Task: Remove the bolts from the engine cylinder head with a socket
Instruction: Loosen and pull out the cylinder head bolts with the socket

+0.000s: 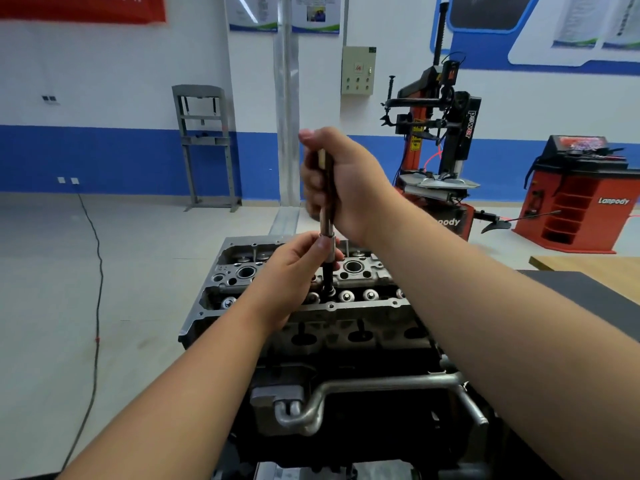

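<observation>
The grey engine cylinder head (363,306) sits on top of a dark engine block in the middle of the view, valve springs and plug wells showing. A long socket tool (328,226) stands upright over the head, its dark lower end (328,282) down in a hole near the centre row. My right hand (341,183) is wrapped around the upper handle of the tool. My left hand (298,268) pinches the silver socket joint lower on the shaft. The bolt under the socket is hidden.
A bent metal pipe (346,393) runs across the block's front. A dark-topped table (595,299) lies at right. Behind stand a red tyre changer (436,161), a red wheel balancer (581,195) and a grey press frame (204,147). A black cable (97,306) crosses the floor at left.
</observation>
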The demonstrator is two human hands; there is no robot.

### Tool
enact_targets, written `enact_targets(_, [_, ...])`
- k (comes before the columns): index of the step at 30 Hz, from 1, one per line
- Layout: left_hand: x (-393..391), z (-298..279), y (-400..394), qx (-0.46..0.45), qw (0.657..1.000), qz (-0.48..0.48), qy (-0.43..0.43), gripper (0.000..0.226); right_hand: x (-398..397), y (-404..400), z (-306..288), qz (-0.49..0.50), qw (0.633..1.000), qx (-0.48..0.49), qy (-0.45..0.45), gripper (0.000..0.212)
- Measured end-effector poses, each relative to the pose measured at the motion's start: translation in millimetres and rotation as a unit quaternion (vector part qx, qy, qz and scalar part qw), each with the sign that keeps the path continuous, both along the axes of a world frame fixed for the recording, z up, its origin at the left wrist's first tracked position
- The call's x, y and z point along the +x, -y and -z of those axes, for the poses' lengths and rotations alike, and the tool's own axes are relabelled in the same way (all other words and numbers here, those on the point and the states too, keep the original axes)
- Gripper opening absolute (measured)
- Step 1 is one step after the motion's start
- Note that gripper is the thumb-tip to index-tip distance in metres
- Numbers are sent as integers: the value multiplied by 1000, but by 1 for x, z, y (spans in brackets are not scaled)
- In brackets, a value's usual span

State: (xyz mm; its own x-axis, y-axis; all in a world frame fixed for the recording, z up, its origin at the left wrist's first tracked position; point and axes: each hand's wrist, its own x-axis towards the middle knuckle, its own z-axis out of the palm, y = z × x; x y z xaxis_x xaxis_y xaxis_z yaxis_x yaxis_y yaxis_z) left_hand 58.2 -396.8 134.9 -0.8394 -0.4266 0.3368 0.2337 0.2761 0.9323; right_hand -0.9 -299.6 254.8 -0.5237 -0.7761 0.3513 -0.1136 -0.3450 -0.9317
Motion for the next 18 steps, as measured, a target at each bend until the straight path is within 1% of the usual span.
enact_targets(2, [-3, 0, -3, 5, 1000, -5, -13, 31, 11, 3, 5, 144, 989, -31, -32, 30])
enact_targets(3, [-5, 0, -4, 7, 1000, -11, -23, 37, 16, 5, 8, 188, 980, -41, -49, 28])
enact_targets(5, [-9, 1, -6, 10, 999, -27, -46, 35, 19, 6, 8, 211, 974, -48, -64, 28])
enact_targets(6, [-10, 1, -7, 11, 998, -35, -50, 35, 15, 5, 6, 190, 978, -45, -66, 32])
enact_targets(7, [-9, 1, -8, 12, 998, -41, -48, 39, 9, 2, 2, 139, 988, -35, -53, 37])
enact_targets(8, [-8, 1, -7, 10, 998, -43, -43, 42, 1, -3, -3, 62, 998, -17, -20, 41])
enact_targets(9, [-6, 1, -6, 5, 998, -39, -38, 44, -7, -8, -9, -12, 1000, 10, 8, 44])
enact_targets(10, [-3, 1, -5, 0, 999, -29, -29, 43, -14, -10, -13, -64, 997, 35, 21, 45])
enact_targets(11, [-1, 1, -5, -6, 1000, -18, -16, 40, -17, -10, -15, -93, 994, 50, 19, 44])
enact_targets(13, [2, 0, -3, -11, 1000, -2, 9, 33, -16, -6, -13, -105, 993, 59, -5, 43])
enact_targets(15, [4, -1, -3, -12, 1000, 6, 20, 31, -11, -3, -10, -93, 994, 51, -17, 42])
enact_targets(17, [3, -1, -5, -4, 1000, 5, 8, 31, -5, -3, -6, -69, 997, 33, 3, 37])
enact_targets(18, [2, -1, -5, 2, 1000, 1, -4, 31, -2, -4, -4, -39, 999, 19, 15, 34])
